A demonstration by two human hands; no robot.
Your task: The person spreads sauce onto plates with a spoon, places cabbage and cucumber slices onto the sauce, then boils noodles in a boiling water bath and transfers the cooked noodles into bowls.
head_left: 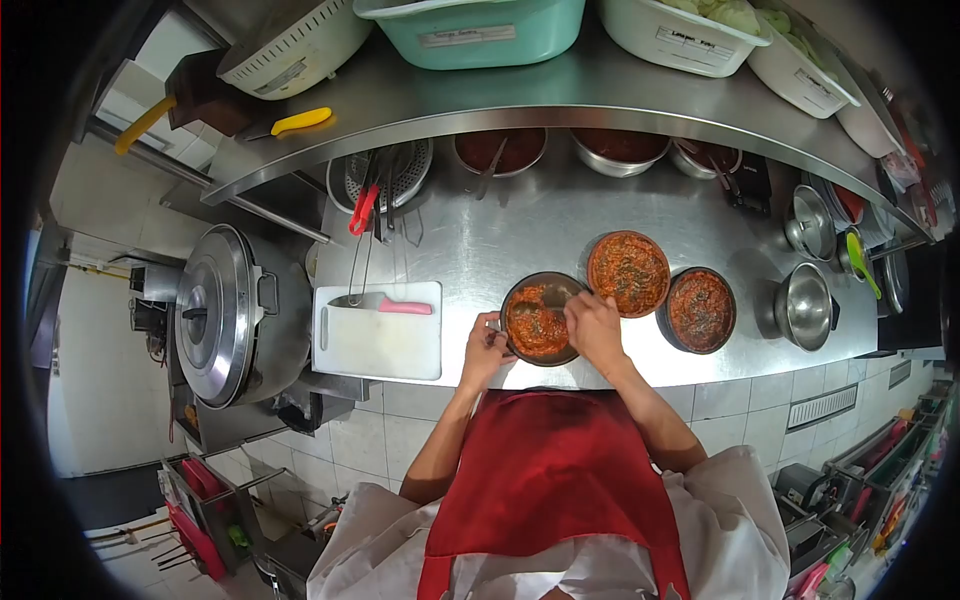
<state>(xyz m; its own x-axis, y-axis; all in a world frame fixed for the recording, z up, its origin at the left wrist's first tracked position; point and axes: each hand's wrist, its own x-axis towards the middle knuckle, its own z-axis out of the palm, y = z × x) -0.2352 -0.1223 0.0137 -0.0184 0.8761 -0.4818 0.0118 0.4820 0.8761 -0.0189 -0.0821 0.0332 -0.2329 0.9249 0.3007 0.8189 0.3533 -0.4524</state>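
A dark round bowl (515, 287) of red, herb-flecked sauce stands near the counter's front edge. My left hand (485, 350) grips its left rim, fingers curled against the side. My right hand (597, 328) is closed over the bowl's right side, holding what looks like a spoon (554, 297) whose end dips into the sauce; my fingers hide most of its handle. Just beyond and to the right sits a second bowl filled with sauce (628, 272). A third sauce-filled bowl (701, 311) is further right, with dark herbs on its surface.
A white cutting board (378, 350) with a pink-handled knife (405, 307) lies left. A large lidded pot (215, 310) stands beyond it. Metal bowls (804, 306) are at right. Sauce containers (620, 150) sit beneath a steel shelf (420, 120) holding plastic tubs (470, 35) and a yellow-handled knife (302, 121).
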